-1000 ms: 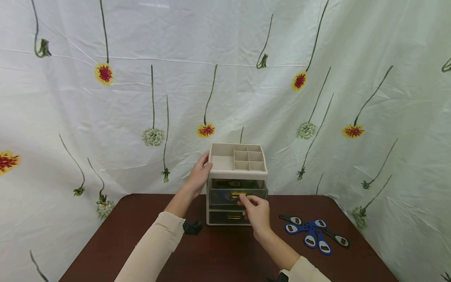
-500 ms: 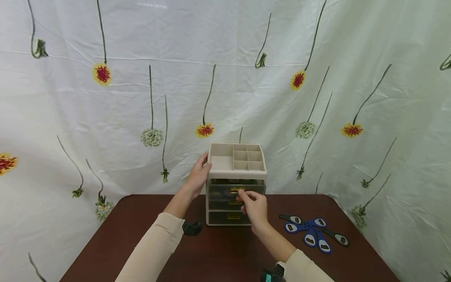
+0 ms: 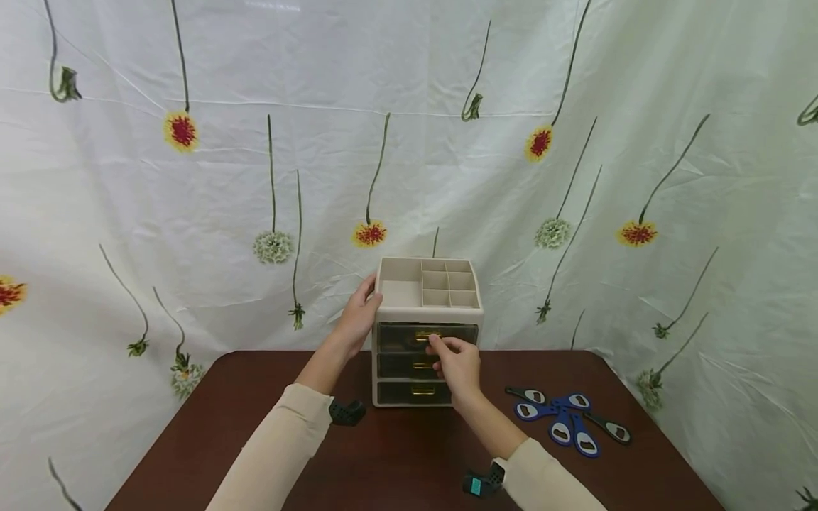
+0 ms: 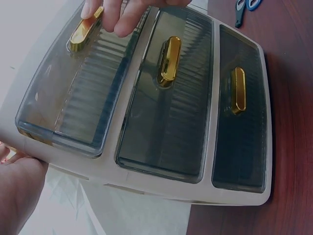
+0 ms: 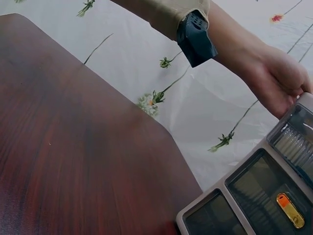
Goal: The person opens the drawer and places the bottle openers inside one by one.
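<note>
A beige desktop drawer organizer [image 3: 428, 312] has three smoky clear drawers with gold handles and an open, divided top. Its upper left side is gripped by my left hand [image 3: 358, 319], thumb along the near edge; the other fingers are mostly hidden behind it. My right hand [image 3: 460, 365] is at the top drawer [image 3: 395, 339], thumb and fingers pinching its gold handle [image 4: 80, 36]. That drawer sits about flush with the frame. Below, the middle drawer [image 4: 146, 132] and the bottom drawer [image 4: 239, 156] are in too.
Several blue and black bottle openers [image 3: 562, 419] lie on the dark brown table [image 3: 396, 461], right of the organizer. Close behind the table hangs a white cloth [image 3: 332, 85] with printed flowers. Each wrist wears a black device, such as the left wrist's one [image 5: 194, 39].
The top drawer has slid back into the organizer, pushed by my right hand, which has moved away from me with the handle. My left hand keeps its hold on the side.
</note>
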